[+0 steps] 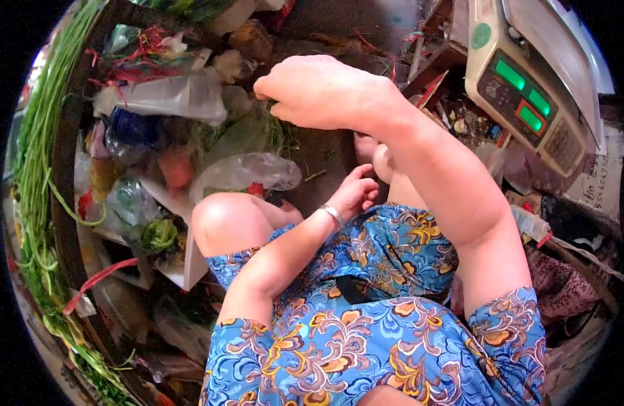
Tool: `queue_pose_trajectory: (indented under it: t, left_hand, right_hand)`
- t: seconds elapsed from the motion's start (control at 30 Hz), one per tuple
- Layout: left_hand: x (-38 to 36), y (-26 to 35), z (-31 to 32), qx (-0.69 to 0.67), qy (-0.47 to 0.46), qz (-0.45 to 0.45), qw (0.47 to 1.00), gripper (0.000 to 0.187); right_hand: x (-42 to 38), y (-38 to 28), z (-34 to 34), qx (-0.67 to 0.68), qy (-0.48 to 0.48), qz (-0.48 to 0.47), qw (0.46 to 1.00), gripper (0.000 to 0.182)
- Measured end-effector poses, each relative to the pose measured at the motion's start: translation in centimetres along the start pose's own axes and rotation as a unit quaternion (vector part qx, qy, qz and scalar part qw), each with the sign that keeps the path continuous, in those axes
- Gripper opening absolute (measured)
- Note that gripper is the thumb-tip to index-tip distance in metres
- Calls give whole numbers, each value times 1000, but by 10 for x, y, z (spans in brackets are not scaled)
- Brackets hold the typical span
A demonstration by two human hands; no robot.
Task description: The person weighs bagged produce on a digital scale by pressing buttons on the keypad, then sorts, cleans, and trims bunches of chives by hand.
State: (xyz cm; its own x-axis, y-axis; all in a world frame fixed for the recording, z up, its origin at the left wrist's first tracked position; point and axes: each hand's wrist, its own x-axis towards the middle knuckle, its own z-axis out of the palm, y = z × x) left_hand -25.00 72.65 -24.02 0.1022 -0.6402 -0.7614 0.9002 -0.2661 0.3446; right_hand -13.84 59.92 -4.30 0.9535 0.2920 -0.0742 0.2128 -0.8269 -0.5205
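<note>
My right hand (312, 91) is raised palm-down over the floor in front of my knees, its fingertips pointing left. A gap shows between its fingers, and no item is visible in them; the palm side is hidden. Thin green stems (291, 132) show just below it. Above my lap is my left hand (356, 193), palm turned inward, fingers loosely bent and apart, with nothing visible in it. A bracelet (334, 214) circles that wrist. Left of both hands lies a clear plastic bag (247, 172) among litter.
Long green beans (38, 169) hang over a dark ledge along the left side. White plastic (170, 98), a leafy green scrap (159, 235) and a red strip (99, 284) lie near it. A lit digital scale (491, 91) stands at upper right, above a handwritten cardboard box (604, 179).
</note>
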Motion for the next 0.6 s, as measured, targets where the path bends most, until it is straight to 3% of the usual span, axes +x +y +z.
queue_pose_trajectory:
  t: [0.17,0.23,0.43,0.5,0.6]
  left_hand:
    - [-7,2,16,-119,-68,-7,991,41]
    - [-26,7,28,-109,-48,-1,993,42]
    - [-52,42,34,-80,-157,45,983,23]
    - [-30,44,28,-94,-31,97,990,15]
    - [1,33,7,-19,12,66,998,45]
  right_hand:
    - [2,0,2,-4,0,-1,1000,26]
    - [1,0,3,-9,0,-3,1000,26]
    - [1,3,4,-19,-9,2,1000,27]
    - [3,2,5,-18,-3,-8,1000,27]
    - [4,-2,4,-14,-8,-10,1000,26]
